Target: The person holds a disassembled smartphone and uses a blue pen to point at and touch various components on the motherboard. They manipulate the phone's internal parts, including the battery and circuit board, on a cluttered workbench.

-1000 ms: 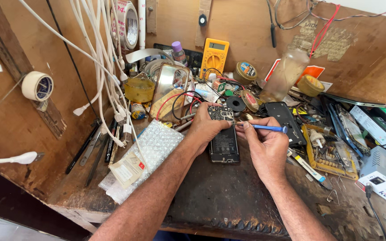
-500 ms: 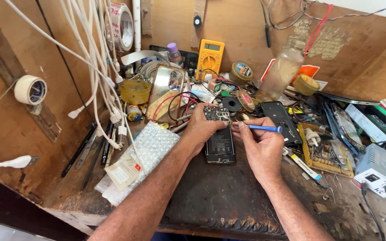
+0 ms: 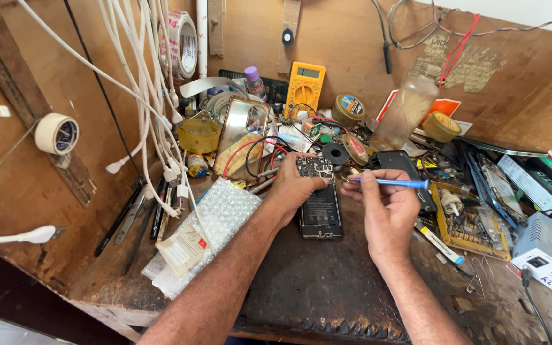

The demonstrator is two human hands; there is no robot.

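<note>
Little has shifted since earlier — both hands stay put | left hand [image 3: 295, 187] presses on opened black phone with bare circuit board [image 3: 319, 199] — flat on dark worn bench [image 3: 327, 281] | right hand [image 3: 384, 207] pinches blue-handled thin screwdriver [image 3: 391, 183], tip toward board | bubble wrap sheet [image 3: 215, 220] left.

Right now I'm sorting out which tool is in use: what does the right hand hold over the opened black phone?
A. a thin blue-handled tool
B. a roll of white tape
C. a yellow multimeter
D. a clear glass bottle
A: the right hand grips a thin blue-handled tool, tip pointed at the opened black phone that the left hand steadies.
</note>
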